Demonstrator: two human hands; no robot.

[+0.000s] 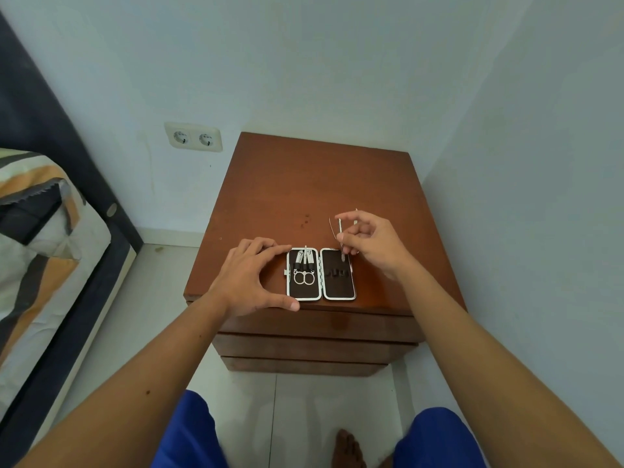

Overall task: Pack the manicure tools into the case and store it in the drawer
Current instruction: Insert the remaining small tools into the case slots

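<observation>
The manicure case (pixel 337 288) lies open flat near the front edge of the brown nightstand (pixel 304 184). Its left half holds scissors (pixel 304 277) and two clippers (pixel 304 258); the right half shows empty loops. My left hand (pixel 253 278) rests against the case's left side, thumb at its front corner. My right hand (pixel 368 241) pinches a thin metal tool (pixel 341 246), its tip over the top of the right half. Other thin metal tools (pixel 332 226) lie on the top behind that hand, partly hidden.
Closed drawer fronts (pixel 314 346) stack below the nightstand's top. A bed with a striped cover (pixel 37 238) stands at the left, a double wall socket (pixel 193 137) behind. Walls close in at the back and right. My bare foot (pixel 347 449) is on the tiled floor.
</observation>
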